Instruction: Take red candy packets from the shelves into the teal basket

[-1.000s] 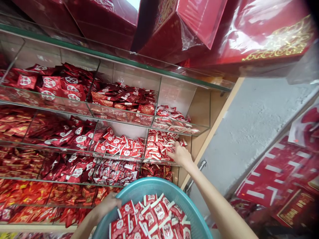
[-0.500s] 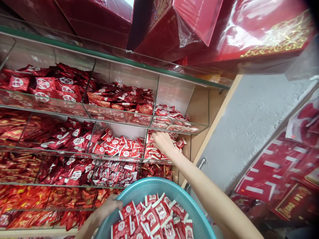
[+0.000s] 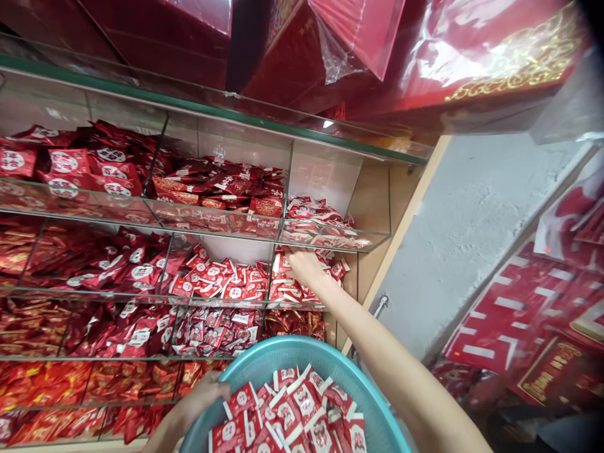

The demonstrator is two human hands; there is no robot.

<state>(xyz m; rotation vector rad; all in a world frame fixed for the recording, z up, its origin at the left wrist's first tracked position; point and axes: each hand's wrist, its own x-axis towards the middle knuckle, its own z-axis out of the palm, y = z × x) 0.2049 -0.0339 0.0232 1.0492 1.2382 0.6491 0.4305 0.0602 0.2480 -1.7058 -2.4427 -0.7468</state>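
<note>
My left hand (image 3: 211,391) grips the left rim of a teal plastic basket (image 3: 302,345), with the fingers curled over its edge. Inside the basket lie many small red-and-white candy packets (image 3: 302,402). Reaching forward, my right hand (image 3: 306,267) is in a glass-fronted shelf compartment at the right end of a middle row. Similar red-and-white packets (image 3: 287,289) surround it there. The fingertips of that hand are hidden among the packets and behind the glass, so what they hold, if anything, does not show.
Glass dividers and shelf edges (image 3: 226,233) frame compartments of red packets to the left. Large red boxes (image 3: 325,50) in clear wrap stand on the top shelf. A grey wall (image 3: 457,220) and hanging red-and-white goods (image 3: 514,308) are on the right.
The camera view has shifted slightly, so the shelves sit a little further left. Both hands stay in nearly the same places, the left on the basket rim and the right in the compartment.
</note>
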